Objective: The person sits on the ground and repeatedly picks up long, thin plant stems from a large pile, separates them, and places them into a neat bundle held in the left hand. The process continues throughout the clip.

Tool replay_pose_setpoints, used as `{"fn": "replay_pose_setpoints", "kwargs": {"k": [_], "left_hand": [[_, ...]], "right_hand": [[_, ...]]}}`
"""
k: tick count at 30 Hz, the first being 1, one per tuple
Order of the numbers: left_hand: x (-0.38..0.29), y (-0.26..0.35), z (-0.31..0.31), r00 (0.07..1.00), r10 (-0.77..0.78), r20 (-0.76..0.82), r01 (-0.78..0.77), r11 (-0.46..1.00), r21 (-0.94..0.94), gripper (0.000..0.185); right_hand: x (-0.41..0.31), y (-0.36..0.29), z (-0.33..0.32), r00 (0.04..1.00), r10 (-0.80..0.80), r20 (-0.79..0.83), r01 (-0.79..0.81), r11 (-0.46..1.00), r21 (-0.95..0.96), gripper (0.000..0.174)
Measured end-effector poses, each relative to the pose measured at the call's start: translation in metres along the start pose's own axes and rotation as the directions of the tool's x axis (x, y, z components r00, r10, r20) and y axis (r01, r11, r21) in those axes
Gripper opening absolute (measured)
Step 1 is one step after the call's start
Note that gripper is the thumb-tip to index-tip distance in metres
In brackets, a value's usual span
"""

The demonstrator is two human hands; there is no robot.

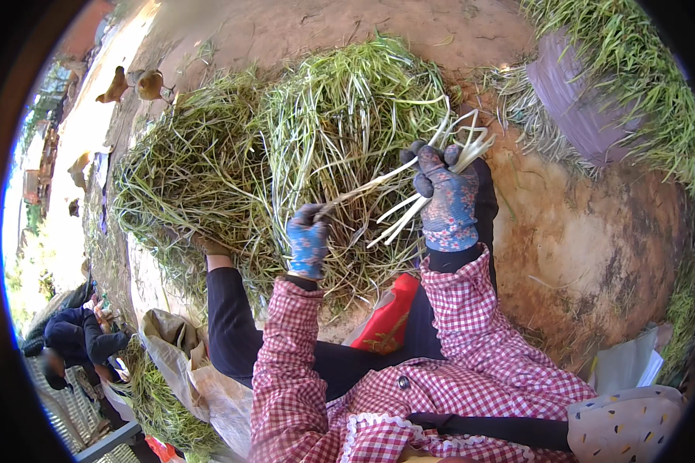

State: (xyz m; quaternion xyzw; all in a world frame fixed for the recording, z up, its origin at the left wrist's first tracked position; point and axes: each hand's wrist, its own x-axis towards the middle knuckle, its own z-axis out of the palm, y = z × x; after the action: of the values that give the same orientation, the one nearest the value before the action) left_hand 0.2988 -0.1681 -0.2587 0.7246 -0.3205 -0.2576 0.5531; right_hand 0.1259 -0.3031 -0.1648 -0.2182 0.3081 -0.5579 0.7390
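My right hand (447, 194), in a blue flowered glove with dark fingertips, is raised and closed around a bunch of pale, thin plant stalks (474, 148). Their white ends stick out on both sides of the fist. My left hand (308, 240), gloved the same way, pinches the end of a long yellowish strand (370, 184). That strand stretches across to the fingers of my right hand. Below and beyond both hands spreads a large heap of green, long-leaved plants (336, 110), its left part darker and more tangled.
A red bag (397, 307) lies between my legs. Purple sheeting (579, 98) and more green plants (631, 63) are at upper right. Two chickens (149, 85) stand beyond the heap. At lower left, a person (75, 335) bends near a pale sack (176, 353) and more greens (162, 399).
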Motion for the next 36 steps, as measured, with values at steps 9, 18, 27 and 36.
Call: {"fn": "replay_pose_setpoints", "kwargs": {"k": [9,18,27,36], "left_hand": [[0.020,-0.038,-0.139,0.981,-0.191,0.033,0.047,0.072,-0.996,0.022],[0.068,-0.094,-0.204,0.821,-0.343,-0.456,0.017,0.813,-0.581,0.031],[0.018,0.048,0.035,0.829,0.477,0.291,-0.514,0.855,0.063,0.062],[0.003,0.048,0.083,0.992,-0.126,-0.004,0.092,0.746,-0.660,0.018]], "right_hand": [[0.011,0.006,-0.010,0.999,0.040,0.014,-0.042,0.978,0.204,0.021],[0.014,0.006,-0.007,0.995,0.095,-0.043,-0.082,0.967,0.240,0.020],[0.006,0.034,-0.001,0.981,0.186,-0.052,-0.173,0.966,0.191,0.021],[0.007,0.024,-0.004,0.971,0.219,-0.099,-0.200,0.965,0.168,0.023]]}}
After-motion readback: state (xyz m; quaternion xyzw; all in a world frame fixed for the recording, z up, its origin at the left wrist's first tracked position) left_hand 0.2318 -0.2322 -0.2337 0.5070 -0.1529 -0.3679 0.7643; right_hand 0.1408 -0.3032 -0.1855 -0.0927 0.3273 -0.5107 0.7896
